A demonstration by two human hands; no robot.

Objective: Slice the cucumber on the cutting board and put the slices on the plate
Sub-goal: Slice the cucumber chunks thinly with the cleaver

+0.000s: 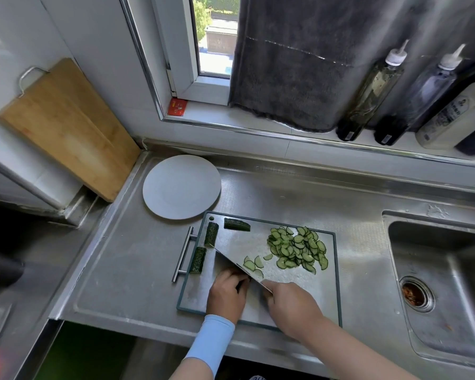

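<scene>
The cutting board (291, 287) sits at the counter's (132, 259) front edge, between the sink (450, 283) on the right and the bare plate (181, 186) just off the board's far-left corner. The right hand (290, 303) is wrapped round the handle of the knife (232, 261), whose blade runs diagonally toward the board's left edge. The left hand (226, 293) is curled knuckles-up against the blade near the board's front edge, and looks to be pinning a cucumber piece (241, 285) of which only a dark sliver shows. Three uncut cucumber chunks (211, 233) lie along the board's left edge and far-left corner. The pile of slices (296, 248) is heaped toward the far-right part of the board, with a few loose slices (254, 263) near the blade. I'd expect those slices to be light, wet and floppy, liable to stick to the steel and to each other. Picking them up one by one looks fiddly; scooping the heap onto the flat of the blade with a cupped hand seems safer. The chunks should be firm but slick-skinned, best held flat side down from the top with the fingertips tucked in.
</scene>
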